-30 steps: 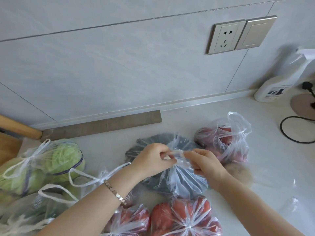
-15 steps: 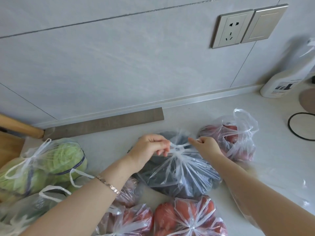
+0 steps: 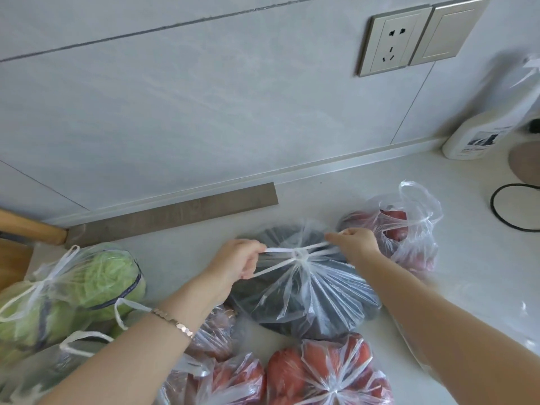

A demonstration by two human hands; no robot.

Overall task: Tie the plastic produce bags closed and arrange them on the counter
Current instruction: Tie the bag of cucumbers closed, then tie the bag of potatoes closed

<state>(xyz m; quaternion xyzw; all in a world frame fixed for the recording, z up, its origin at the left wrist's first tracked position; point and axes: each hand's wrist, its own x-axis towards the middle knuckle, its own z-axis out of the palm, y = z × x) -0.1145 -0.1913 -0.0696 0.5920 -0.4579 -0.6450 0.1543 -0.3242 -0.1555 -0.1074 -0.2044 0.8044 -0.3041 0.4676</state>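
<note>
A clear plastic bag of dark produce lies at the middle of the white counter. Its two handles meet in a small knot on top. My left hand grips the left handle and my right hand grips the right one, both handles stretched taut and level away from the knot. Behind my right hand sits a bag of red produce with loose, untied handles. A knotted bag of tomatoes lies at the near edge. A tied bag of green cabbage rests at the left.
More bags of red produce lie under my left forearm. A white spray bottle and a black cable are at the right by the wall. A grey strip lies along the wall, with a wooden handle at far left.
My hands have pulled apart, left going left and right going right, drawing the handles tight so the knot has closed down on top of the dark bag.
</note>
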